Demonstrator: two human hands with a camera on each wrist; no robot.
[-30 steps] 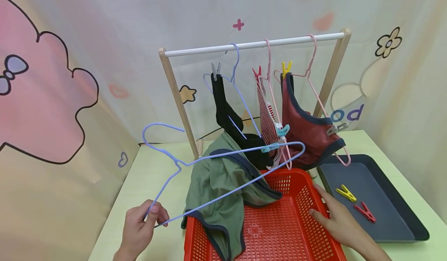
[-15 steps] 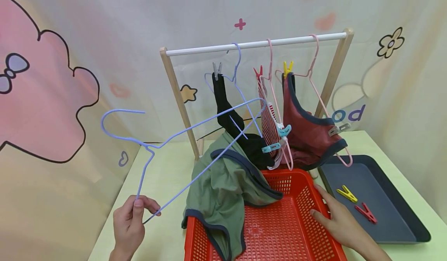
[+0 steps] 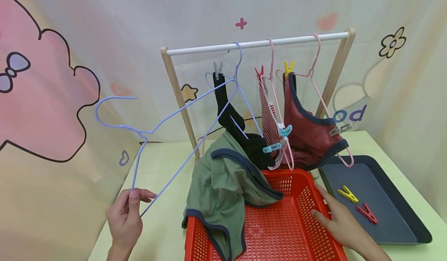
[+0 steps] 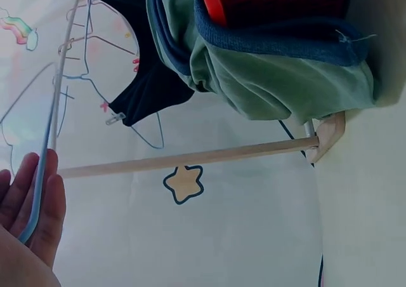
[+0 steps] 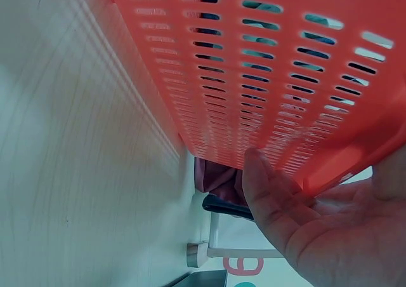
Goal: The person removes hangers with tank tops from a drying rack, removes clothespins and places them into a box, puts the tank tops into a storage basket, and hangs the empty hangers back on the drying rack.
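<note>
Red basket: green briefs draping over rim
Grey tray: holding yellow clothespin, red clothespin
Left hand: pinching blue hanger, tilting it steeper than before
Right hand: gripping basket

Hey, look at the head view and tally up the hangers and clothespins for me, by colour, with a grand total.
Blue hangers: 2
Pink hangers: 2
Grey clothespins: 2
Yellow clothespins: 2
Red clothespins: 2
Light blue clothespins: 2
Total: 12
</note>
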